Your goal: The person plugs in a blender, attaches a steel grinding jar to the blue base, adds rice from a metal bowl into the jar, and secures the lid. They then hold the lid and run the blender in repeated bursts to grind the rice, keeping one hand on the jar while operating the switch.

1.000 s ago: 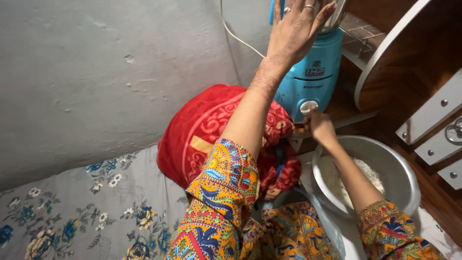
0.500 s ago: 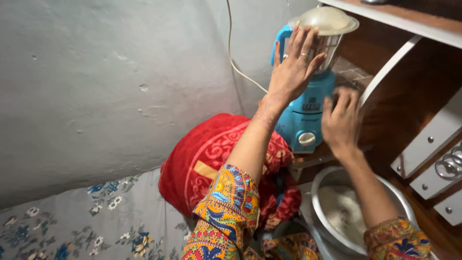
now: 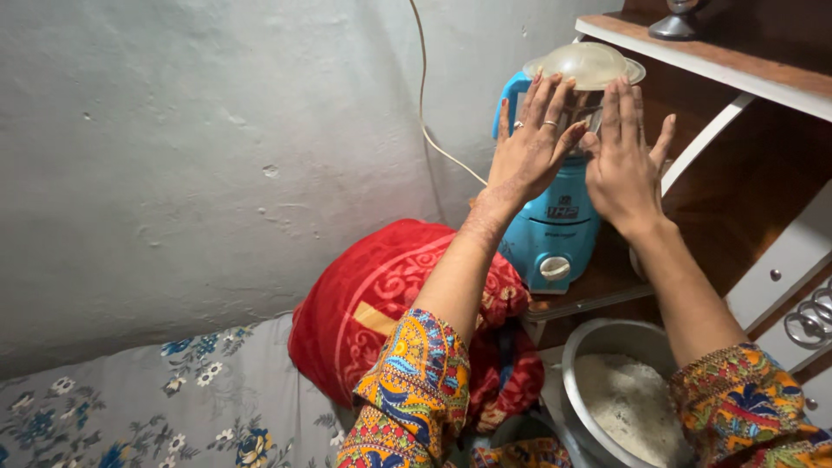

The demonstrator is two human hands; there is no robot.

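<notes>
I see both hands — left hand (image 3: 530, 143), right hand (image 3: 626, 165) — fingers spread against the lidded steel jar (image 3: 582, 91) on the blue mixer-grinder base (image 3: 555, 225), jar not yet lifted

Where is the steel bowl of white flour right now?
In the head view, the steel bowl sits at lower right, below the blue mixer grinder and under the right forearm, beside the red blanket.

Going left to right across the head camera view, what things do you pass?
Flowered bedsheet → red blanket → left hand → blue blender → right hand → drawer front with ring handles.
</notes>
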